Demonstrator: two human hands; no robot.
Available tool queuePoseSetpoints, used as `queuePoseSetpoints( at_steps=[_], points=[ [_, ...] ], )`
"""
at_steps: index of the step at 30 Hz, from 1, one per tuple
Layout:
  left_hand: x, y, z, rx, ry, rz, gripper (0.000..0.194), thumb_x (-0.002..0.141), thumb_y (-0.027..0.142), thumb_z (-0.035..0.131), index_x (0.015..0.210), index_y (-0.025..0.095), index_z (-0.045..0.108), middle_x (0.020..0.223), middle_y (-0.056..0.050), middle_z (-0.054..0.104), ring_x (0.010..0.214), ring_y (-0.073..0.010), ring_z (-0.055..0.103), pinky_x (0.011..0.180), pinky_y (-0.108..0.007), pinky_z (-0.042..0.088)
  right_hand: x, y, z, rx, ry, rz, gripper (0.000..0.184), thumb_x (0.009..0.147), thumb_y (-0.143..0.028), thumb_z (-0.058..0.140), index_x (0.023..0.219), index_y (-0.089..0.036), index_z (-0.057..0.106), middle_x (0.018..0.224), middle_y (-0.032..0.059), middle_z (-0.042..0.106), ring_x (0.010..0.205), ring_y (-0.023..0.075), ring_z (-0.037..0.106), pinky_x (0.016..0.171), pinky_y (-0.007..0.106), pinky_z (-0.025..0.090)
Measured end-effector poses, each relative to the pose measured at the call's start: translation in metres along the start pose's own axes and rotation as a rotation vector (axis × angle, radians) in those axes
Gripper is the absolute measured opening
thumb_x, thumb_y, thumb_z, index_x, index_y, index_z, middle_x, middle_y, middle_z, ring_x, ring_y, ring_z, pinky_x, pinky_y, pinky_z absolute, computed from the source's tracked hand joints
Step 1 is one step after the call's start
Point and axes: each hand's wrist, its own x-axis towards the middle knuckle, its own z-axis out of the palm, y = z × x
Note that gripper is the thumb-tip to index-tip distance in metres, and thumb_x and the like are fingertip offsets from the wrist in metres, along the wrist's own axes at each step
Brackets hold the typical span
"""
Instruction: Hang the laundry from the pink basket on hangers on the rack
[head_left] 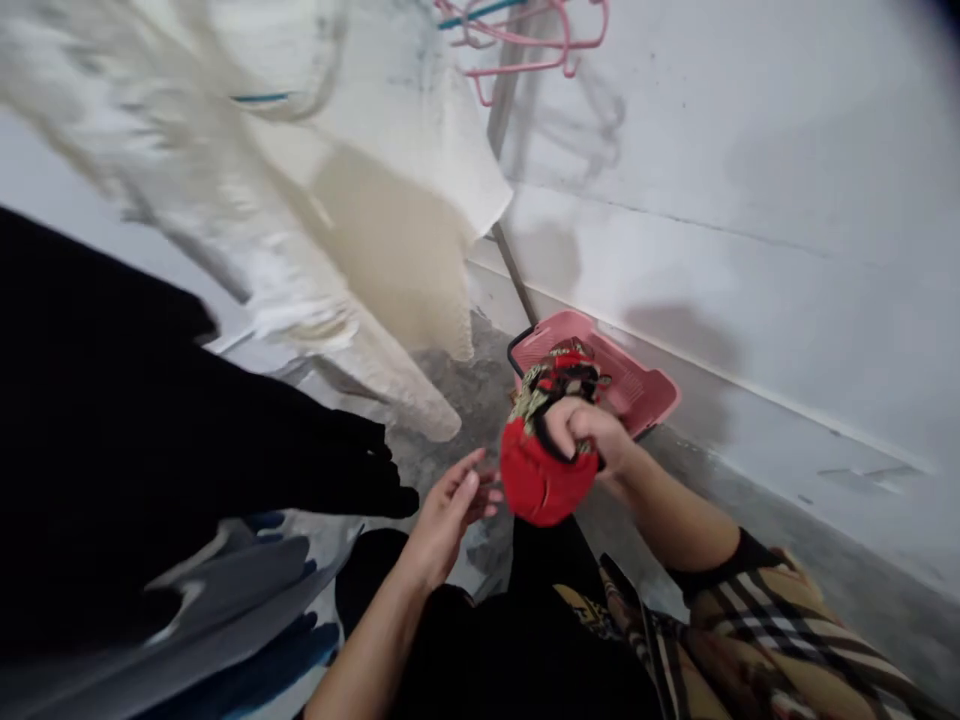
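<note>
The red cloth garment with black edging and a green-and-cream patterned end [544,485] is in front of the person's body, raised above the floor in the person's right hand [594,436]. Largest about it is the smooth white wall [750,190] on the right; next come the deep-black hanging cloth [150,430] on the left and the long, pale cream fabric with a textured edge [390,240] beyond it. Grey concrete floor [484,375] shows between, and on it, near the wall, stands the pink plastic basket with a black handle [649,385]. Smaller again, the thin pink plastic hangers [517,71] hang at the top. The relation that matters is between the garment and the two hands: its long axis runs away from the body, red end nearer, patterned end toward the basket; whether that far end rests in the basket or only overlaps it from this view, I cannot tell. The right hand is closed around the black edging, on the garment's right side. The left hand [454,510] is empty, fingers loosely spread, with the red end just to the right of its fingertips; blur hides whether they touch.
</note>
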Motion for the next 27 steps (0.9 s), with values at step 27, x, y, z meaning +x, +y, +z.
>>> queuePoseSetpoints(
  at_steps=[27],
  points=[
    [-0.092, 0.002, -0.092, -0.226, 0.279, 0.415, 0.045, 0.070, 0.037, 0.079, 0.108, 0.019, 0.063, 0.091, 0.000, 0.069, 0.075, -0.0119, 0.064, 0.075, -0.025, 0.050, -0.032, -0.072, 0.084, -0.616, 0.490, -0.267, 0.014, 0.081, -0.032, 0.068, 0.094, -0.031, 0.075, 0.089, -0.0003, 0.073, 0.081, 0.0181, 0.067, 0.072, 0.035, 0.055]
  ],
)
